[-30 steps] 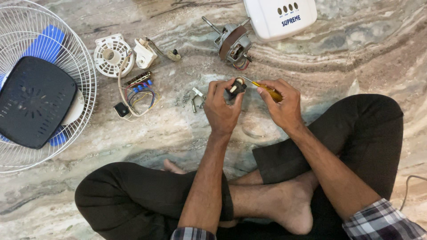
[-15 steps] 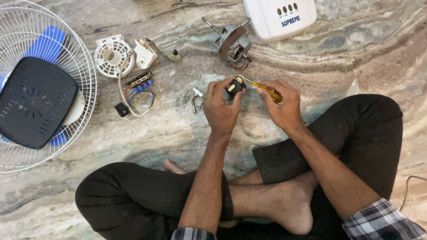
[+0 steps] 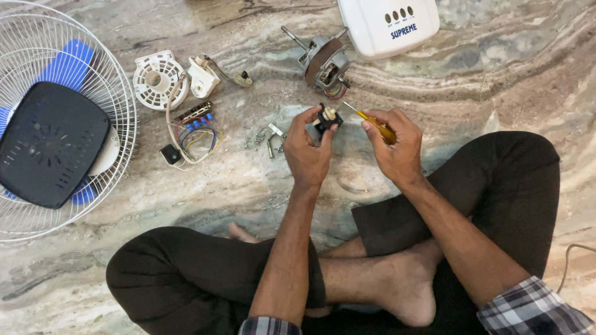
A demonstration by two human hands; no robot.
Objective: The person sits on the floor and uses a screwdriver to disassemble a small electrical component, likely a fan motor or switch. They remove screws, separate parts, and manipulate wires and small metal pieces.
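Black small part point(image 3: 327, 118) with cream top, left hand point(image 3: 308, 149), yellow-handled screwdriver point(image 3: 372, 123)

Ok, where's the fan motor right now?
In the head view the fan motor lies on the marble floor at top centre, just left of the white housing and above the left hand.

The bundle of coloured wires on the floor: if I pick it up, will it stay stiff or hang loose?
The wires would probably hang loose: they lie in soft loops. They look light, but the small black part at one end may swing or drag along.
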